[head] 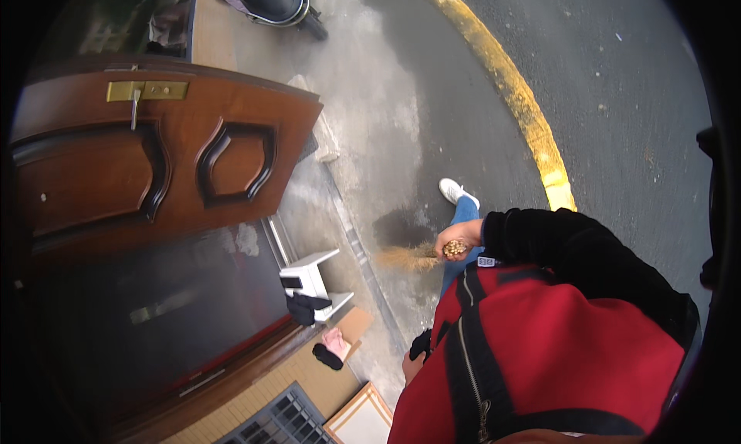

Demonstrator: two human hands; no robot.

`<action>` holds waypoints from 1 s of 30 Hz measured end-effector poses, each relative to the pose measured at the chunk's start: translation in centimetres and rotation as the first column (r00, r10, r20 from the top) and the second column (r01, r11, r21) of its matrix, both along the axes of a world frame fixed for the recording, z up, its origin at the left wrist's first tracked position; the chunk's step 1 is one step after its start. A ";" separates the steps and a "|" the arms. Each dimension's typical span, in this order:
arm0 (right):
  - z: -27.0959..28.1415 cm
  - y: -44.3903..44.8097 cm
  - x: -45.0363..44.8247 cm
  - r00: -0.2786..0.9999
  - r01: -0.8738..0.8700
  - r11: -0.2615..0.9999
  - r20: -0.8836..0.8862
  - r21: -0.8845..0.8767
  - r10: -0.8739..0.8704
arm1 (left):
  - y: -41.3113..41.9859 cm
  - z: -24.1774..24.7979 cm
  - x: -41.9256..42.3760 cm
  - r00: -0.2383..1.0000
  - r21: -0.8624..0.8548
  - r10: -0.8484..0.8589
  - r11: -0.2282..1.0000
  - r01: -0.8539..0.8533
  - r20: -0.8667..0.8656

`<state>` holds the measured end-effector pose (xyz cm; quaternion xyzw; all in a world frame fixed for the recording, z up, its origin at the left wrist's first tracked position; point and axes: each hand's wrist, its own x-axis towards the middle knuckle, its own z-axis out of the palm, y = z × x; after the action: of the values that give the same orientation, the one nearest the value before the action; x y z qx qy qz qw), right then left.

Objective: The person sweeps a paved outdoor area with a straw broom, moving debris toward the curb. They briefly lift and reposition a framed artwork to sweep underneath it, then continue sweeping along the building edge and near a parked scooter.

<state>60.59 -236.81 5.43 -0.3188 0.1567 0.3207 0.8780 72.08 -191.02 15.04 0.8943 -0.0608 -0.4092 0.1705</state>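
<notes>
In my right hand (pixel 458 237) is a straw hand broom (pixel 408 257), gripped near the bound end of its stalks. The round cut end faces up at me and the tan bristles fan out to the left, over the concrete. My right sleeve is black. Past the edge of my red garment (pixel 567 340), only part of my left hand (pixel 412 366) shows, beside something black (pixel 420 344); whether it holds that cannot be made out. Below the broom hand are my blue jeans (pixel 463 212) and one white shoe (pixel 457 190).
A brown panelled door (pixel 173 154) with a brass handle stands at the left. A white stool (pixel 310 279) bears black cloth (pixel 307 308); beside it is cardboard (pixel 354 323) with a pink item (pixel 334 343). A yellow kerb (pixel 509 79) borders asphalt. A scooter (pixel 272 4) stands farther off.
</notes>
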 end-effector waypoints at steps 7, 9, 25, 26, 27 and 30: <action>2.1 -20.1 0.7 0.690 0.723 0.653 -0.185 0.224 -0.700 | -9.8 1.2 12.0 0.988 0.072 -0.130 0.990 0.124 0.079; 2.6 -27.0 -1.3 0.547 0.837 0.413 -0.532 0.359 -0.646 | -12.9 0.6 15.7 0.988 0.091 -0.069 0.994 0.056 0.136; 9.6 -35.2 -0.1 0.560 0.622 0.727 -0.484 -0.290 -0.673 | -23.3 -1.5 16.6 0.987 0.019 0.144 0.989 -0.146 0.066; 10.5 -35.8 0.4 0.582 0.624 0.761 -0.544 -0.177 -0.604 | -23.9 -1.7 16.9 0.988 0.027 0.144 0.989 -0.145 0.052; 11.0 -36.4 1.5 0.591 0.670 0.741 -0.571 -0.045 -0.569 | -24.3 -1.7 17.2 0.990 0.029 0.134 0.990 -0.135 0.051; 11.7 -35.5 6.2 0.782 0.421 0.904 -0.537 0.079 -0.317 | -25.8 -1.8 18.7 0.986 -0.034 0.139 0.990 -0.137 0.093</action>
<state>66.84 -272.32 17.17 -0.0975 0.4117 0.2284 0.8768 90.79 -216.85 13.27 0.9124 -0.0123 -0.3525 0.2075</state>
